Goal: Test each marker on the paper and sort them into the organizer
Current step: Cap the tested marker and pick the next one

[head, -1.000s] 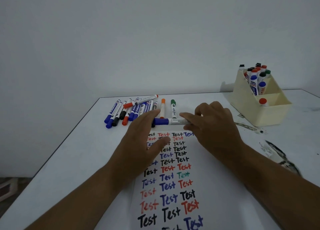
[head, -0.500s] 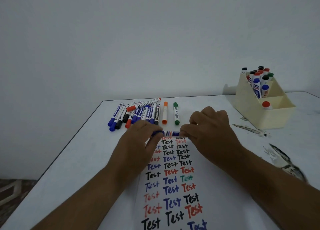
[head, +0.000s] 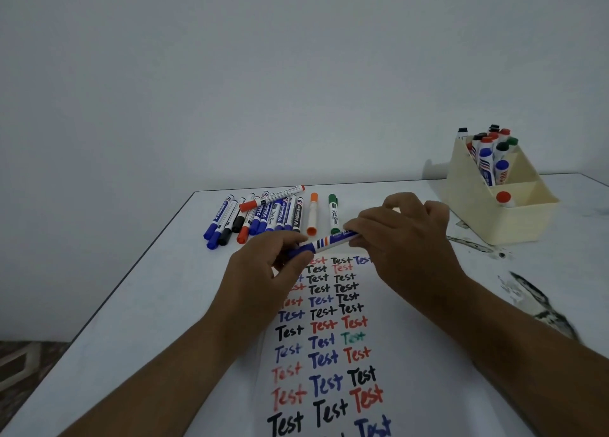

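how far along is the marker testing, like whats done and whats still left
Done: the paper carries many rows of "Test", and a batch of markers stands in the cream organizer. In hand: the left hand and right hand hold a blue marker by its ends above the paper, cap apparently on. Left: the pile of markers, plus the orange marker and green marker.

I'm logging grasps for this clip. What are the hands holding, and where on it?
One blue marker: the left hand grips its blue cap end, the right hand its barrel end.
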Tool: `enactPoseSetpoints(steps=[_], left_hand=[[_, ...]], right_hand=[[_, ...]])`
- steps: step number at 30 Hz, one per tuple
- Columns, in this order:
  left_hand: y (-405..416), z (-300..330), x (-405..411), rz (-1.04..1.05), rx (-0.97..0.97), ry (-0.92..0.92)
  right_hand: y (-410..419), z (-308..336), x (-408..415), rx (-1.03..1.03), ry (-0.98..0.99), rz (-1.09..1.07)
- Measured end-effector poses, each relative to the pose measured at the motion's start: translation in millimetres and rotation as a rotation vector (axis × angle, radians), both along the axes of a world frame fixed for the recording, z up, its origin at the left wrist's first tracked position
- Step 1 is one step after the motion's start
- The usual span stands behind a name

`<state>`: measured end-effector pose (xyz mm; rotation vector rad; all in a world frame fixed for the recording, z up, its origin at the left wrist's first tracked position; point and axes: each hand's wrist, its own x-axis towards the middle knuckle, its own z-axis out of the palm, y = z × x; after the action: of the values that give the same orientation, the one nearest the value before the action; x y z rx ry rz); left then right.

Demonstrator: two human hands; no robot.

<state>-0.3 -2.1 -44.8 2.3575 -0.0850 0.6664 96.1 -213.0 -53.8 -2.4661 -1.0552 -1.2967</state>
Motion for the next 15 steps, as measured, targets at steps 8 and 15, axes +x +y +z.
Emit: enactPoseSetpoints(steps=[8, 15], left_hand=[[-6.0, -2.5, 2.8, -0.033, 0.230, 0.020], [-4.0, 2.8, 8.5, 0.011, 0.394, 0.199]], right_hand=[[2.1, 3.6, -5.0, -0.005, -0.087, 0.080], [11.5, 5.1, -15.1, -0.064, -0.078, 0.105]])
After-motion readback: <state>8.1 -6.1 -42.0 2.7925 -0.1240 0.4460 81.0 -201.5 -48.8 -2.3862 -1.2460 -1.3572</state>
